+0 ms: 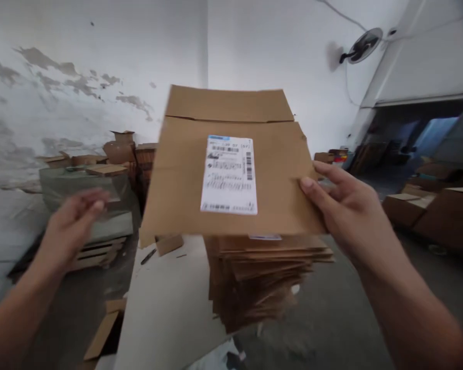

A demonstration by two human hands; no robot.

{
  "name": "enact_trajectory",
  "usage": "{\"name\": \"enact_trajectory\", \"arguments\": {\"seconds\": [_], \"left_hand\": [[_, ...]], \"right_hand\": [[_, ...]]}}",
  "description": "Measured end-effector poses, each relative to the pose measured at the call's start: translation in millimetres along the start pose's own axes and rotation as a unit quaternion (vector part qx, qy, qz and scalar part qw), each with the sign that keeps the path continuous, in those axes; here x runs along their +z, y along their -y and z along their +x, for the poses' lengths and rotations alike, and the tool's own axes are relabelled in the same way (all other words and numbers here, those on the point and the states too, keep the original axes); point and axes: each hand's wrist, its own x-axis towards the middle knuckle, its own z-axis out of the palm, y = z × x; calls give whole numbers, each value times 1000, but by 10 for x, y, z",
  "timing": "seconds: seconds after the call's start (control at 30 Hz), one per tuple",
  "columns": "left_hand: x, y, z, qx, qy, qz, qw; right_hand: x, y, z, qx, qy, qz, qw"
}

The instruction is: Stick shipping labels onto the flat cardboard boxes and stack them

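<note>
A flattened cardboard box (177,180) is held up in front of me, with its top flap folded along a crease. My right hand (343,200) grips its right edge, thumb on the front face and fingers behind. Stuck to the middle of the box is a white shipping label (230,174) with printed text and barcodes. Apart from the box, at the left, my left hand (75,221) is blurred, its fingers curled toward the thumb; anything between them is too smeared to identify. Below the held box is a stack of flattened boxes (262,277), partly hidden.
A white table (165,303) runs below, bearing a dark pen (148,256) and a small cardboard piece (170,244). An open carton (104,334) is at lower left. Wrapped goods (88,190) rest on a pallet (96,254); more cartons (443,216) stand right. A fan (364,46) hangs on the wall.
</note>
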Motion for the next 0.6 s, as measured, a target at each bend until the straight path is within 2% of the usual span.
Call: {"name": "enact_trajectory", "arguments": {"seconds": [0.03,0.1,0.17,0.23,0.27,0.3,0.37,0.4,0.47,0.5,0.53,0.6], "left_hand": [[138,-448,151,53,-47,-38,997],[519,-1296,372,145,-80,-23,986],[1034,-1964,486,229,15,41,973],[1631,-2360,507,256,183,132,940],[1925,-2455,484,253,276,168,912],[2194,-2493,443,236,345,203,886],[2608,-2458,327,194,418,261,848],[2739,-2410,271,186,426,271,843],[2863,-2295,212,181,424,277,843],[2873,-2234,218,178,423,277,844],[2863,-2172,247,169,419,278,848],[2818,-2056,348,150,413,285,852]], "right_hand": [[-176,-117,244,2,12,17,1000],[-406,-381,645,14,46,16,999],[-556,-602,890,25,89,-51,994],[-745,-796,963,5,113,-141,984],[-878,-917,941,-12,112,-167,979],[-1037,-1075,882,-25,96,-173,980],[-1392,-1541,655,-9,9,-137,991],[-1558,-1844,484,37,-47,-111,992],[-1787,-2511,43,177,-143,-76,971],[-1825,-2833,-210,261,-152,-72,950],[-1807,-3119,-465,315,-140,-69,936],[-1623,-3544,-922,381,-101,-59,917]]}}
